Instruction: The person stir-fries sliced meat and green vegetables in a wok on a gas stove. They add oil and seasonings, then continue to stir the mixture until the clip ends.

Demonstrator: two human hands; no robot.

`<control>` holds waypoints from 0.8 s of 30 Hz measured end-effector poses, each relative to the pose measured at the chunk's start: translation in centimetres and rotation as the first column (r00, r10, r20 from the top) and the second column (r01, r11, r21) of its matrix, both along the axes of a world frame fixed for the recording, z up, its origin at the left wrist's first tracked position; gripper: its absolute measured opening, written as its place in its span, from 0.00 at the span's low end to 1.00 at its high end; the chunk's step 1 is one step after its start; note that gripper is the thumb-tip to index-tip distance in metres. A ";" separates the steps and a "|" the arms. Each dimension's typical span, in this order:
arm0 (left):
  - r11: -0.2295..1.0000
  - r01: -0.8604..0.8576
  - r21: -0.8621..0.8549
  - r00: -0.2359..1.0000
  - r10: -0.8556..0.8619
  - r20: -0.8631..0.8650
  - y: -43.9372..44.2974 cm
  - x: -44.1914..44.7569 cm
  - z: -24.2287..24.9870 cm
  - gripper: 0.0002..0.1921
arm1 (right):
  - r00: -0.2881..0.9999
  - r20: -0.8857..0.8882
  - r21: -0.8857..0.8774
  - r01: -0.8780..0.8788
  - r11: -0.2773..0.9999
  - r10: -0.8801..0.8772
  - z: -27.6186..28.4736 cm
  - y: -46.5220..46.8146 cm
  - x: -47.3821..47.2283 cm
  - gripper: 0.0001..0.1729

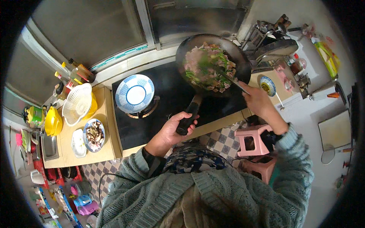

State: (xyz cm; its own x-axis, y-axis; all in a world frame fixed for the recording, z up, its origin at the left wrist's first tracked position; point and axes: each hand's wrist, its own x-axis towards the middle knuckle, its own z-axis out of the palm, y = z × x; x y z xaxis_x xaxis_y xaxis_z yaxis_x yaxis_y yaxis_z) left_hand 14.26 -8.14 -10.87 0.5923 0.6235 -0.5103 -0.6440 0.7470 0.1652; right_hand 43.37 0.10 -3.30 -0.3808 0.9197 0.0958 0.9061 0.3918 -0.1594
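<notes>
My left hand is closed around the black handle of a dark wok. Over the wok's right side, my right hand grips the metal handle of a cooking utensil, its far end blurred and partly hidden among the food. Sliced meat with green vegetable pieces lies in the wok, hazy on the left as if behind steam. A blue-and-white plate rests over the left burner. Right of my right hand is a small patterned bowl holding yellowish liquid and a white-handled spoon.
The left counter bears a plate of sliced mushrooms, a white dish, a white colander, yellow baskets and bottles. A utensil rack stands behind right. Pink stools are below the counter.
</notes>
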 end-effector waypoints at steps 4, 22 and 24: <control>1.000 0.000 0.027 0.999 0.001 -0.042 -0.1 0.0 -0.1 0.16 | 0.988 -0.125 -0.214 -0.121 0.969 0.095 -0.1 0.2 -1.4 0.26; 0.971 -0.220 0.092 0.971 0.227 -0.070 -2.4 1.0 1.6 0.22 | 0.985 -0.172 -0.025 -0.034 0.999 0.029 -7.5 1.6 0.0 0.27; 0.966 -0.238 0.105 0.967 0.245 -0.064 -2.4 1.1 1.4 0.22 | 0.986 -0.166 -0.011 -0.013 1.000 0.010 -8.4 1.5 0.5 0.28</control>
